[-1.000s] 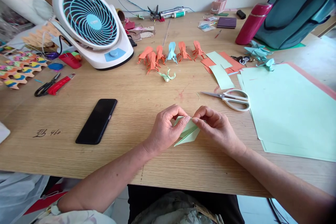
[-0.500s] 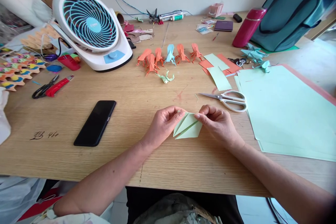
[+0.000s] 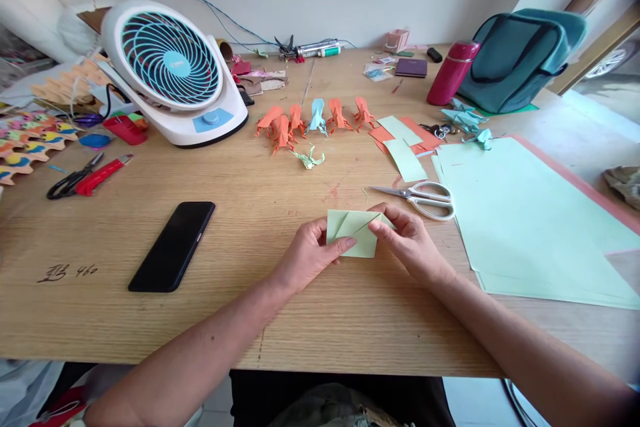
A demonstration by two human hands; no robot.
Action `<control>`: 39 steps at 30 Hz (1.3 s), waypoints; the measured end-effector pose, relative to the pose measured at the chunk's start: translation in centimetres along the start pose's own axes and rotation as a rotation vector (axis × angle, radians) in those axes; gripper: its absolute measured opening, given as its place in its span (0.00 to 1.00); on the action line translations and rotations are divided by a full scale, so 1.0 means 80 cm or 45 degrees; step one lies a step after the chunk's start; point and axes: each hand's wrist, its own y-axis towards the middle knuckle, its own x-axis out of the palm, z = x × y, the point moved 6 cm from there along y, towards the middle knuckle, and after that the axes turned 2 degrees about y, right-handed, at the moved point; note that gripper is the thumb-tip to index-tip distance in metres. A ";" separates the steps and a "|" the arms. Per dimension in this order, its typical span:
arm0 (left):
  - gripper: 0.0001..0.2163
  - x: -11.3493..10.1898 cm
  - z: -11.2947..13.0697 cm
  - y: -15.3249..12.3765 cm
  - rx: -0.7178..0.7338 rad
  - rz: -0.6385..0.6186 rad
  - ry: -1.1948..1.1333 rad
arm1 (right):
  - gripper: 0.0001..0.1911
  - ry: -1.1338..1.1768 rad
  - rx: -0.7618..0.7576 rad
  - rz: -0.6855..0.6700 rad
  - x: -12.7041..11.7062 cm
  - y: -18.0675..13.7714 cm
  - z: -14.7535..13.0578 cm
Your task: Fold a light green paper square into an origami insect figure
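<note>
A small pale green folded paper point(image 3: 353, 232) lies on the wooden table point(image 3: 250, 213) in front of me, with a diagonal flap showing on top. My left hand point(image 3: 309, 255) pinches its lower left edge between thumb and fingers. My right hand point(image 3: 410, 243) pinches its right side, fingertips on the flap's corner. Both hands are closed on the paper.
White-handled scissors point(image 3: 423, 197) lie just beyond my right hand. Large green sheets point(image 3: 520, 213) cover the right side. A black phone point(image 3: 173, 245) lies to the left. Orange and blue origami figures point(image 3: 313, 117), a white desk fan point(image 3: 173, 73), a red bottle point(image 3: 450, 72) and a teal bag point(image 3: 520, 57) stand farther back.
The paper has been opened from a narrow pointed shape into a wider, nearly rectangular piece lying flatter on the table. The camera view has tilted upward and to the right.
</note>
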 end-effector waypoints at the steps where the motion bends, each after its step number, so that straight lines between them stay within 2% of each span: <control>1: 0.16 0.001 0.001 -0.001 0.004 -0.003 -0.009 | 0.22 0.009 0.013 -0.024 0.002 0.000 0.002; 5: 0.12 0.002 0.008 -0.002 0.083 -0.005 -0.028 | 0.22 -0.004 0.005 -0.097 0.008 -0.001 0.007; 13: 0.10 -0.003 0.014 -0.003 0.180 0.055 0.175 | 0.24 0.040 0.089 -0.074 0.008 0.001 0.015; 17: 0.13 -0.003 0.013 -0.005 0.169 0.060 0.289 | 0.28 0.152 0.153 -0.085 0.013 0.000 0.014; 25: 0.12 0.000 0.012 -0.005 0.096 -0.021 0.269 | 0.28 0.195 0.179 -0.093 0.014 -0.001 0.012; 32: 0.14 -0.003 0.023 -0.005 0.196 -0.005 0.376 | 0.25 -0.031 0.104 -0.103 0.012 -0.003 0.010; 39: 0.12 0.002 0.023 -0.004 0.188 -0.104 0.488 | 0.24 -0.114 0.078 -0.107 0.011 -0.004 0.009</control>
